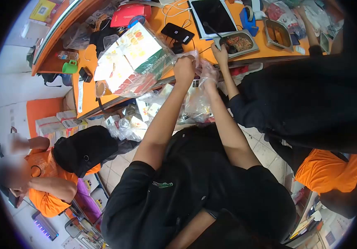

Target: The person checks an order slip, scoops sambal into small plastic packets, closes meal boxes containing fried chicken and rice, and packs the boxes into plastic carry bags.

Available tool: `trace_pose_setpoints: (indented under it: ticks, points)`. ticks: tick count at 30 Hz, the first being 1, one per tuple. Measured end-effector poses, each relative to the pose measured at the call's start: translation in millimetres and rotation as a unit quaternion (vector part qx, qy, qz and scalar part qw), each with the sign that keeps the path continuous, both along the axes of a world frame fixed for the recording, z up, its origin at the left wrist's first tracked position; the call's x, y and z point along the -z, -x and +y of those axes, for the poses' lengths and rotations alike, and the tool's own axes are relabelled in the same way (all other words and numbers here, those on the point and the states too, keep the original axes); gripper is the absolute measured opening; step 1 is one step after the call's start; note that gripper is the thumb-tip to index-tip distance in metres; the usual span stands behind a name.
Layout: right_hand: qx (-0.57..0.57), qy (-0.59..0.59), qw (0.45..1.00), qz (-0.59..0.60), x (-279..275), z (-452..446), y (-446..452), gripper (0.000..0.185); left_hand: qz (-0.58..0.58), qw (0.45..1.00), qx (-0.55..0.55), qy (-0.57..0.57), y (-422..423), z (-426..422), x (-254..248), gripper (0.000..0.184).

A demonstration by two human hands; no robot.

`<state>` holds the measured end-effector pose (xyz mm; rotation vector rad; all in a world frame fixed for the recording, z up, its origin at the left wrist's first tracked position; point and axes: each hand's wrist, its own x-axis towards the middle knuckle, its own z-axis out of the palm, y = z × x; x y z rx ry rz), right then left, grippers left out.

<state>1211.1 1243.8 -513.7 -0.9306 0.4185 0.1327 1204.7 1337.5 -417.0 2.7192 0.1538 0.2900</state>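
My left hand (184, 70) is closed on the gathered end of a clear plastic bag, at the front edge of the orange table (162, 18). The bag lies around a large white, green and red printed package (135, 54) to the left of the hand. Close on the right, my right hand (208, 74) has its fingers bent around thin clear plastic (197, 101) that hangs below the table edge. A black phone (177, 33) lies on the table just beyond my hands.
A co-worker's hand (220, 54) touches a metal tray of food (238, 43) on the right. Beyond are a tablet (213, 16), a blue tape dispenser (249, 23) and another metal tray (279, 35). A green mug (69, 67) stands left. People in orange are at both sides.
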Motion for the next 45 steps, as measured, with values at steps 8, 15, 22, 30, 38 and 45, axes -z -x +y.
trace_pose_setpoints:
  ticks: [8,15,22,30,38,45]
  points:
    - [-0.099,0.143,0.984,0.05,-14.6,-16.4,-18.5,0.029,-0.036,0.982,0.045,0.179,-12.0,9.8,41.7,0.017]
    - [-0.138,0.446,0.883,-0.036,-2.3,-20.4,-36.8,0.037,-0.003,0.999,0.048,-0.013,10.2,-1.3,18.6,0.019]
    - [-0.082,0.272,0.957,-0.065,-18.2,-12.9,-15.7,0.03,0.026,0.974,-0.071,-0.216,6.2,-23.7,10.3,0.018]
    - [-0.091,0.119,0.988,0.022,-30.5,-18.4,-10.4,0.026,-0.034,0.998,-0.048,-0.015,2.4,-12.6,12.3,0.014]
    - [-0.126,0.105,0.986,0.012,-23.4,-19.8,-27.2,0.027,0.052,0.909,-0.063,0.408,-4.0,-8.4,4.4,0.012]
    - [-0.216,0.167,0.962,0.024,-45.1,-30.0,-44.4,0.026,-0.17,0.922,-0.046,0.345,-12.2,-8.4,4.3,0.011]
